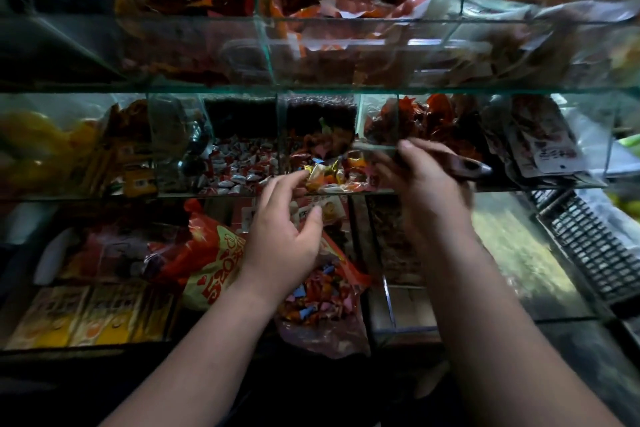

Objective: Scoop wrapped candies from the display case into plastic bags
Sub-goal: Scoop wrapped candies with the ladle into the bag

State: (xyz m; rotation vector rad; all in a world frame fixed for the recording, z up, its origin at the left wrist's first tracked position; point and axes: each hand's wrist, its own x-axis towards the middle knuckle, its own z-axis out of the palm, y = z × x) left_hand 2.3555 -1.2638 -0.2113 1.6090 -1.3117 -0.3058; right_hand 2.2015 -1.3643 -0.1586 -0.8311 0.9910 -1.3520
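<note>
Now both hands are at the middle of the case's (pixel 346 89) three glass tiers. The left hand (pixel 284 236), fingers loose, touches the candies (pixel 329 178) heaped in one compartment. The right hand (pixel 429 184) grips one dark, blurred scoop (pixel 472 167) just beside them.

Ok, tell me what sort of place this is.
Probably a sweet or snack shop: a tiered glass display case split into compartments, loose wrapped candies heaped inside, and the right hand gripping what looks like a scoop.
</note>
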